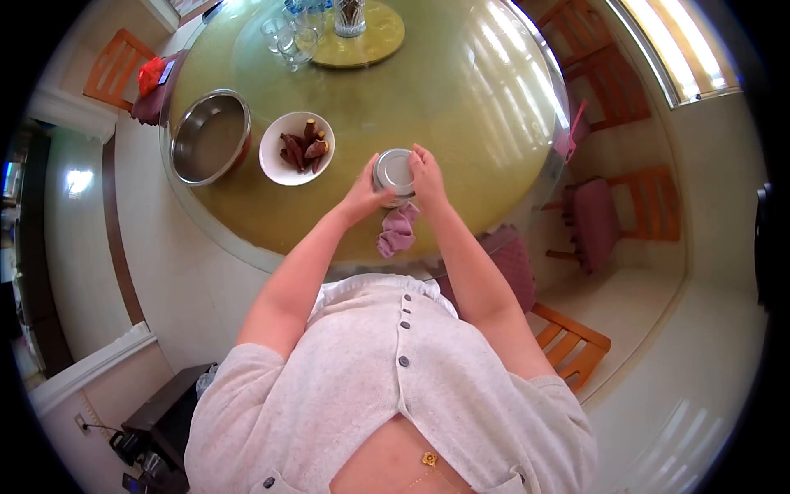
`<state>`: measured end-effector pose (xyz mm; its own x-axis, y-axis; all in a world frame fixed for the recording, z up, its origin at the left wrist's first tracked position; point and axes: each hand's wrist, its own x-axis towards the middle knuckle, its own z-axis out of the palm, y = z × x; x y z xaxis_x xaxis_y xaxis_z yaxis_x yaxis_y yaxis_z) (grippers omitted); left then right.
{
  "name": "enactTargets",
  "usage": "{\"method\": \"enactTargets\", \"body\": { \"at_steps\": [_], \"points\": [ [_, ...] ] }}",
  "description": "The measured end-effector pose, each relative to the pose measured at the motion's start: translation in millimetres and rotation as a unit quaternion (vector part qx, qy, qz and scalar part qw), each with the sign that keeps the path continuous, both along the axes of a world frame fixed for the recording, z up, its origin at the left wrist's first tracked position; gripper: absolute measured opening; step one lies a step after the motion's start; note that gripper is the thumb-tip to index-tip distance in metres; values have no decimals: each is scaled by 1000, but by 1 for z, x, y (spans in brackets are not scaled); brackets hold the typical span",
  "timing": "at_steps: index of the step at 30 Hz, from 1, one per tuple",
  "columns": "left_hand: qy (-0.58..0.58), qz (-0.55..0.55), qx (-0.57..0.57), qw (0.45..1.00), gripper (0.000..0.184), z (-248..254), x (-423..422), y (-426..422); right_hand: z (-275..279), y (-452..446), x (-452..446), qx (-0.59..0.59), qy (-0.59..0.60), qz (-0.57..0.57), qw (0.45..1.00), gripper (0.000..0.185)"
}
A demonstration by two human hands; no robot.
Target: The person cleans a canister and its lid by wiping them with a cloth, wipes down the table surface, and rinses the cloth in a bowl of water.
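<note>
Near the front edge of the round table, a round container [394,169] with a flat silver-grey lid is held between both my hands. My left hand [363,198] curves around its left and near side, the thumb across the front. On the opposite side, my right hand [427,178] closes around the rim with bent fingers. Most of the container's side wall is hidden below the lid and fingers. A crumpled pink cloth [398,230] lies just in front of the container, close to my wrists.
Left of my hands, a white bowl [274,169] holds several dark red sweet potatoes [301,148]. Beyond it is a steel basin [206,140]. Drinking glasses [296,41] and a glass vase [350,18] stand at the back by a turntable [370,51]. Wooden chairs [654,203] surround the table [461,107].
</note>
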<state>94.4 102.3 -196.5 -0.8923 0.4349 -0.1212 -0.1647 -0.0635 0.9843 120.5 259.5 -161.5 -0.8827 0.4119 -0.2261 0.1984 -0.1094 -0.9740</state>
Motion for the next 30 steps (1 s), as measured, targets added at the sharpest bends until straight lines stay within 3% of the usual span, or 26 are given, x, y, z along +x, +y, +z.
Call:
{"method": "enactTargets", "body": {
  "at_steps": [3,5,6,7,8,9,10,11,12,13,14,15,17,21,22,23,27,29,30],
  "points": [
    [199,-52,-111,972,86,30,-1,-8,31,0,-8,-119,-32,12,992,41],
    [201,-56,-150,966,95,73,-8,-9,51,5,-12,-164,-55,39,984,40],
    [202,-27,-83,975,82,74,-11,-9,58,8,-13,-223,-63,34,972,40],
    [203,-26,-83,975,82,71,-15,-10,62,12,-13,-281,-70,29,957,40],
    [114,-4,-25,993,79,65,-22,-13,56,17,-10,-281,-69,33,957,40],
    [24,16,33,999,75,63,-26,-18,40,22,-3,-287,-63,-41,955,46],
    [10,-11,62,998,74,73,-28,-23,21,27,2,-292,-55,-114,948,53],
    [16,-9,63,998,74,77,-30,-27,-7,28,17,-36,-83,24,996,60],
    [34,6,47,998,75,79,-30,-29,-29,25,40,224,-104,158,956,67],
    [52,20,31,998,76,80,-29,-31,-35,11,64,354,-128,215,901,71],
    [57,25,20,998,75,84,-28,-32,-39,-6,85,476,-150,267,824,76],
    [58,27,19,998,75,86,-28,-33,-40,-14,103,476,-147,269,824,76],
    [50,36,27,998,75,90,-31,-34,-40,-23,122,600,93,315,730,57],
    [45,38,49,997,76,102,-33,-36,-73,-8,108,503,53,353,787,38],
    [68,41,27,997,77,103,-36,-38,-68,-2,99,327,15,278,903,34],
    [91,44,7,995,78,103,-39,-39,-62,3,88,135,-23,190,972,31],
    [117,42,2,992,82,114,-34,-34,4,4,54,236,125,76,961,39],
    [166,44,-6,985,85,105,-37,-28,72,-29,45,335,217,-47,916,39],
    [168,43,-5,985,85,107,-35,-23,72,-44,38,336,219,-49,915,39]
  ]
}}
